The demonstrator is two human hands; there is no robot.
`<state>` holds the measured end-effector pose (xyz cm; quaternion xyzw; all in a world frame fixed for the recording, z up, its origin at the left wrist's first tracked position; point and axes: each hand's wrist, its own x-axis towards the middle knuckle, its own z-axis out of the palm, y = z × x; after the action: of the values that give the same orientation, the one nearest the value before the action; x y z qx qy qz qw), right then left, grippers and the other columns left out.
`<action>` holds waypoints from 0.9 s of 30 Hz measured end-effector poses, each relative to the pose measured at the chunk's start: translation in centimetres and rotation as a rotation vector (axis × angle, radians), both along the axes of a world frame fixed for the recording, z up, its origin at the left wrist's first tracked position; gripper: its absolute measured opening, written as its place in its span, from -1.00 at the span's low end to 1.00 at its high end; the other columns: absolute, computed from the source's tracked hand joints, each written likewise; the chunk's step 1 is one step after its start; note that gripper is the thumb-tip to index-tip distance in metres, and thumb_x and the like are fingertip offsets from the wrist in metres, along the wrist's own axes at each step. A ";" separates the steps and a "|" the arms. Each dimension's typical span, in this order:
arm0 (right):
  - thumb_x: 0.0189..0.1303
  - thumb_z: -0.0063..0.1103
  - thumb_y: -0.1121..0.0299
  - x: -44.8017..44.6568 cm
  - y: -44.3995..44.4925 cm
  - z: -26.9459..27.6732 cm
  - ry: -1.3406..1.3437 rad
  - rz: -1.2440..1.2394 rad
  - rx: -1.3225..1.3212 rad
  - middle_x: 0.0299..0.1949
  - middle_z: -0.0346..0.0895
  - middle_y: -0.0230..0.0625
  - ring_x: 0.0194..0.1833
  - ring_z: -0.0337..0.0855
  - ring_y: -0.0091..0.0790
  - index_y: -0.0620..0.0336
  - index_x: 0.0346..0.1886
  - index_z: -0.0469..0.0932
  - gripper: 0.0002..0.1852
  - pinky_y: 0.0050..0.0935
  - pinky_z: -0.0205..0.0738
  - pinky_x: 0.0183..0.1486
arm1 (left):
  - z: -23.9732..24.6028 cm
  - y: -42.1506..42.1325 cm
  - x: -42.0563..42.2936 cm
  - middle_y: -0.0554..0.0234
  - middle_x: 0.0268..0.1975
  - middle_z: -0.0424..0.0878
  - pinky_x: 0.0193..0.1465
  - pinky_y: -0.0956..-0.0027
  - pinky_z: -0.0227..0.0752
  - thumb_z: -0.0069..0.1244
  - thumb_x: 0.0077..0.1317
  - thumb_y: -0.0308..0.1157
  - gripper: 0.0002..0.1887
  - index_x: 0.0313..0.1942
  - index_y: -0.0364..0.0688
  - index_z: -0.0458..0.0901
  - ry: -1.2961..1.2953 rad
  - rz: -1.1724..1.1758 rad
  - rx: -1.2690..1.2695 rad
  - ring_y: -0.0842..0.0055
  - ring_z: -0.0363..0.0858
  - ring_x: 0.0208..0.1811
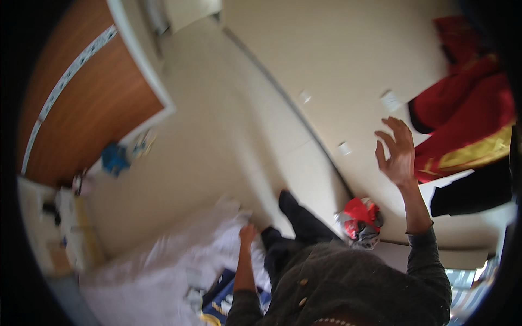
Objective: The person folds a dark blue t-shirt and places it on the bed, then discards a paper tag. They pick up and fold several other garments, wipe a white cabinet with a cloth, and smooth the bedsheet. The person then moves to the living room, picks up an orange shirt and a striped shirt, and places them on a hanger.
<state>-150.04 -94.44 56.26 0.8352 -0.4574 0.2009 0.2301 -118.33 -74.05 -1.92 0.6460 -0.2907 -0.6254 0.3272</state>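
Note:
My right hand (395,150) is raised with its fingers apart and slightly curled, holding nothing. It appears beside a red garment with a yellow band (461,110) that hangs at the right; whether they touch is unclear. My left hand (247,233) is low beside my dark trousers, over the edge of a bed with a pale lilac sheet (155,277). Its fingers look curled, but blur hides whether anything is in them. A dark blue printed cloth item (222,297) lies on the sheet near my left forearm.
Red and grey plastic bags (361,220) sit by the wall near my feet. A black garment (469,193) hangs below the red one. White wall fittings (390,100) show on the wall. A wooden wardrobe (110,85) stands at the left, with a blue item (115,158) at its base.

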 end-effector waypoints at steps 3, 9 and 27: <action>0.00 0.17 0.56 -1.0 -5.9 -6.2 -0.176 -0.040 0.060 -0.03 0.48 -0.13 0.06 0.45 -0.05 0.21 -0.21 0.56 -0.78 -0.17 0.33 0.11 | 7.3 1.4 0.5 0.30 -0.53 0.57 -0.60 0.53 0.33 -0.09 0.28 -0.28 -0.80 -0.23 -0.19 0.58 0.098 0.356 0.195 0.61 0.50 -0.58; 0.11 0.13 0.54 -5.0 -18.6 -14.1 -0.379 -0.029 0.200 -0.11 0.57 -0.18 -0.01 0.54 -0.14 0.22 -0.21 0.57 -0.83 -0.28 0.40 0.07 | 10.6 3.4 0.2 0.27 -0.50 0.61 -0.60 0.52 0.37 -0.12 0.28 -0.30 -0.77 -0.19 -0.22 0.58 -0.010 0.723 0.352 0.60 0.54 -0.57; 0.22 0.01 0.18 14.6 -41.9 -37.8 -0.287 0.291 1.011 -0.47 0.60 -0.23 -0.43 0.60 -0.35 0.28 -0.26 0.60 -0.67 -0.38 0.44 -0.31 | 11.7 -10.8 -0.9 0.28 -0.40 0.62 -0.33 0.32 0.49 -0.01 0.22 -0.18 -0.78 -0.29 -0.14 0.54 0.243 0.981 0.583 0.49 0.59 -0.42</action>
<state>-135.47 -136.35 18.47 0.8605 -0.4036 0.0976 -0.2952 -119.21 -84.83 9.77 0.6921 0.2662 -0.5244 0.4184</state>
